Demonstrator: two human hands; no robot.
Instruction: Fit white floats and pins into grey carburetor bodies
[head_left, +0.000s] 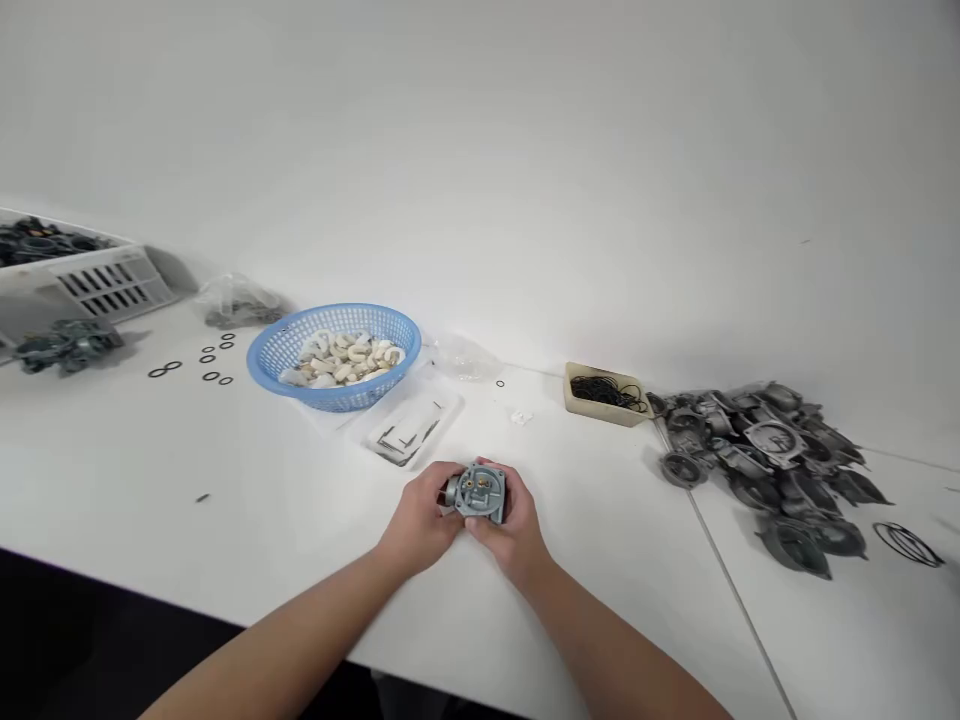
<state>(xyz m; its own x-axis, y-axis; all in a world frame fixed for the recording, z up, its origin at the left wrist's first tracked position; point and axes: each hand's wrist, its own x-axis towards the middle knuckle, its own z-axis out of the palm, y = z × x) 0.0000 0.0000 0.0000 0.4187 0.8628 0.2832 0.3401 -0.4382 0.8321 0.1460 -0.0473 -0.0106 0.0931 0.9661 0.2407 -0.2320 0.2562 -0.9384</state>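
Note:
A grey metal carburetor body [481,492] with small brass jets showing in its open face is held between both hands over the white table [315,560]. My left hand [424,518] grips its left side, the thumb near the lower edge. Around the right side wraps my right hand [513,525], its thumb lying on the lower rim. Just beyond my hands is a clear tray [442,412] with several thin metal pins [407,441]. Farther back stands a blue plastic basket [259,362] holding many whitish floats [346,360].
A cream box [573,404] of black rubber rings [606,391] stands right of centre. Grey metal bowls [776,440] are piled at the right. White crates [124,275], carburetors [67,345], loose O-rings [211,376] and a plastic bag [236,298] lie at the left.

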